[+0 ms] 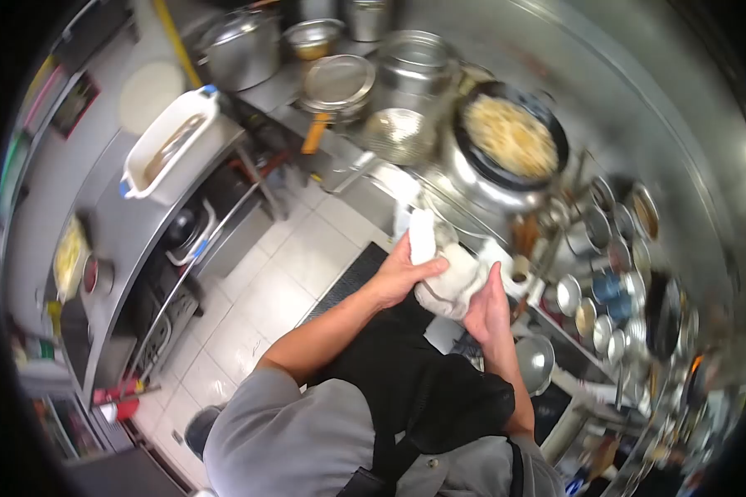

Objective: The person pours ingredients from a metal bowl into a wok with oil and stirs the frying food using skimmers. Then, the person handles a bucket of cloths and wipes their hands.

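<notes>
A bunched white cloth (449, 286) is held in front of my body, above the black apron (414, 364). My left hand (404, 272) grips its left side, the thumb lying across the cloth. On the right side, my right hand (489, 311) is wrapped against the cloth with its thumb pointing up. More white cloth hangs by the metal rail (464, 211) beyond my hands. Behind that, a black pan (562, 137) of pale food strips (512, 137) rests on a large steel pot (485, 186).
Strainers (337, 80) and a lidded pot (240, 48) stand at the back. Ladles and small containers (613, 286) crowd the right. On the left are a steel counter (112, 286) and a white tub (170, 149). A tiled floor (257, 290) lies between.
</notes>
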A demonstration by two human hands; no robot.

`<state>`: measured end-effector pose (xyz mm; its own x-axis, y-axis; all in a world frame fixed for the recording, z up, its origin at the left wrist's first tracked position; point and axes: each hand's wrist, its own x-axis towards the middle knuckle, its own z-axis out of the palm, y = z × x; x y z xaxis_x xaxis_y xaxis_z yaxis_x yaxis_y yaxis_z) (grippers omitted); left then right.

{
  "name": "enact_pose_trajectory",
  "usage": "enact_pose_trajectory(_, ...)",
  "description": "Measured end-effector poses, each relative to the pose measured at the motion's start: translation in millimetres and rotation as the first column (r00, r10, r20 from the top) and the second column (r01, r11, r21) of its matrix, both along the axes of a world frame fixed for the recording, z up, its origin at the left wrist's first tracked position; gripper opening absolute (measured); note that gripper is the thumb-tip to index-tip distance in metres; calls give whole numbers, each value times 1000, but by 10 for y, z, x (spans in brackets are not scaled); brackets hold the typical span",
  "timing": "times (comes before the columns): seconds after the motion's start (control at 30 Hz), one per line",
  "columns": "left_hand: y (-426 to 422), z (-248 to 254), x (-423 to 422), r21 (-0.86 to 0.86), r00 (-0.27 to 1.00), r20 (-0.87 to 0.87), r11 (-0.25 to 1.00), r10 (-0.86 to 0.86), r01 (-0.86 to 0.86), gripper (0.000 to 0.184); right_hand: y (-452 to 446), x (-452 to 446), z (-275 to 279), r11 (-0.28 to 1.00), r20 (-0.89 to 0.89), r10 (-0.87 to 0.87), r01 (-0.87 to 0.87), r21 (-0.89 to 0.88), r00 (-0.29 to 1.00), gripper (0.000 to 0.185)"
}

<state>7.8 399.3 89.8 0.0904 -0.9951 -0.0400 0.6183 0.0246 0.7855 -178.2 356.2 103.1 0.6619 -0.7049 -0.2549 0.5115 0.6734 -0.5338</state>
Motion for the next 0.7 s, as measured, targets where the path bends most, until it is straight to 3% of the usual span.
enact_pose_trajectory(0.07,4,-124,289,-31,979,178,995,95,-91,75,-54,326,-237,983,-104,179,-175,49,978,59)
enact_pose_trajectory(0.13,5,-145,564,-15,970,172,985,171,-170,73,-154,621,-158,976,-138,219,-219,16,966,56)
enact_pose_trajectory(0.23,-44,-110,953,32,956,82,958,281,-284,72,-442,898,-23,976,-163,220,-216,38,962,48)
enact_pose_trajectory(0.3,-109,-136,1236,58,927,161,935,338,-350,73,-698,1087,6,977,-243,94,-136,-163,965,44)
enact_pose_trajectory(0.5,-590,-321,1794,90,869,324,903,374,-421,75,-1487,1920,-233,968,-115,215,-227,-106,970,42)
enact_pose_trajectory(0.57,-774,-252,1956,90,833,402,889,380,-449,73,-1665,2147,-206,975,-82,221,-222,-3,972,40)
enact_pose_trajectory(0.67,-1035,-137,2058,136,825,389,861,409,-491,71,-1776,2406,167,978,-2,207,-206,-36,978,39)
enact_pose_trajectory(0.7,-1130,-101,2058,91,786,440,850,434,-519,71,-1830,2441,-5,972,-78,209,-215,-91,975,36)
